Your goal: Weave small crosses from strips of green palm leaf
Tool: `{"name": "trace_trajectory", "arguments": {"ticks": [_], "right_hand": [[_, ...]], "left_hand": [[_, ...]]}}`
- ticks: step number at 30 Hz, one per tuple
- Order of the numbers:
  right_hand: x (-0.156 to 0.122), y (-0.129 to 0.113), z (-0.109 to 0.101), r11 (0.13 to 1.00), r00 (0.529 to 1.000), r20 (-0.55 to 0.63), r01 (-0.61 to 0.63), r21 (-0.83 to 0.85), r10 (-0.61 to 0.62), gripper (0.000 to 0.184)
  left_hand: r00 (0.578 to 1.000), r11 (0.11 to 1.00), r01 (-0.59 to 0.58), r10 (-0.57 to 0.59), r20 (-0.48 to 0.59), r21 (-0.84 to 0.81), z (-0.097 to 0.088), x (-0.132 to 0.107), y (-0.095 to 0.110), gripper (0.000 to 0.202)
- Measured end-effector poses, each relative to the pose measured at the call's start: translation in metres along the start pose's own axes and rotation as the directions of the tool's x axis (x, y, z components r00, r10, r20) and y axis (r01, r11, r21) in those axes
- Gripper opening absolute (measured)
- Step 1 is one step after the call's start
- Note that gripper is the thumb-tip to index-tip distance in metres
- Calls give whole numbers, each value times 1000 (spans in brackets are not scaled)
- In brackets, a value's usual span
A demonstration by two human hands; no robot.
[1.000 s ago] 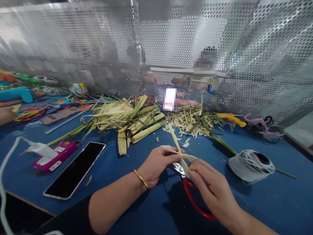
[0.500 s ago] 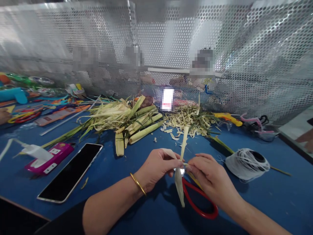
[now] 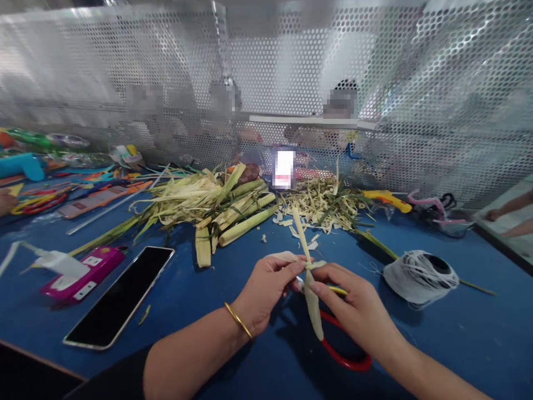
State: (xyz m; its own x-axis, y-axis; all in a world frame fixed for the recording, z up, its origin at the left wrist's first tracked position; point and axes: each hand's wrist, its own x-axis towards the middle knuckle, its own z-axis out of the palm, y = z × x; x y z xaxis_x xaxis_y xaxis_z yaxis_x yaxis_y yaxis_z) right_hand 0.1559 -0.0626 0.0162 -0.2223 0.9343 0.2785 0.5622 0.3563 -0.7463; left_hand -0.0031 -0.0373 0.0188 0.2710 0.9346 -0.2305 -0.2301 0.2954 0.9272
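Note:
My left hand (image 3: 266,291), with a gold bangle at the wrist, pinches pale corn husk strips (image 3: 313,308) where they cross. One narrow strip points up and away from the crossing, and a wider, twisted tail hangs down toward me. My right hand (image 3: 356,303) is closed at the right side of the crossing, its thumb and fingers around the husk. Under the hands lies a pair of scissors with a red handle loop (image 3: 352,364); a bit of yellow shows on it, and the rest is mostly covered.
Green husks and stalks (image 3: 245,225) are heaped at the back, beside shredded scraps (image 3: 320,203). White cord spool (image 3: 420,280) stands right. A phone (image 3: 120,297) and purple power strip (image 3: 83,272) lie left. A lit phone (image 3: 283,169) leans on the perforated metal panel (image 3: 283,66).
The upright strip has tilted left, and the hanging tail has swung right over the red handle. My right hand has shifted slightly, and its fingers have moved along the husk.

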Motion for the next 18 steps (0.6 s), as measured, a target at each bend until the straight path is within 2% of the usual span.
{"name": "trace_trajectory", "arguments": {"ticks": [4,6,8,10,11,12,14,16,18], "right_hand": [[2,-1,10,954,986,5,-165,249,169,31],[3,1,9,916,974,-13,-210,341,228,35],[4,4,4,913,964,-86,-207,351,252,35],[6,7,-4,942,961,-161,-173,286,226,33],[7,8,-8,959,964,-179,-150,241,196,31],[8,9,-12,974,970,-186,-121,191,157,30],[8,8,-18,995,984,-168,-51,84,64,29],[8,4,-21,999,991,-128,37,-10,-38,27],[6,1,-21,991,989,-94,105,-82,-112,25]], "left_hand": [[999,1000,-24,23,33,19,4,-2,-2,25],[999,998,-16,14,29,67,4,-2,0,30],[1000,986,-20,24,-20,164,3,-4,1,34],[984,952,-120,151,-91,281,1,-7,3,22],[957,917,-208,262,-122,340,-1,-9,4,18],[908,860,-315,396,-136,402,-2,-10,5,19],[769,704,-463,621,-151,538,-5,-13,7,19],[633,569,-493,753,-177,659,-7,-15,11,11],[518,488,-476,828,-216,731,-8,-15,15,6]]}}
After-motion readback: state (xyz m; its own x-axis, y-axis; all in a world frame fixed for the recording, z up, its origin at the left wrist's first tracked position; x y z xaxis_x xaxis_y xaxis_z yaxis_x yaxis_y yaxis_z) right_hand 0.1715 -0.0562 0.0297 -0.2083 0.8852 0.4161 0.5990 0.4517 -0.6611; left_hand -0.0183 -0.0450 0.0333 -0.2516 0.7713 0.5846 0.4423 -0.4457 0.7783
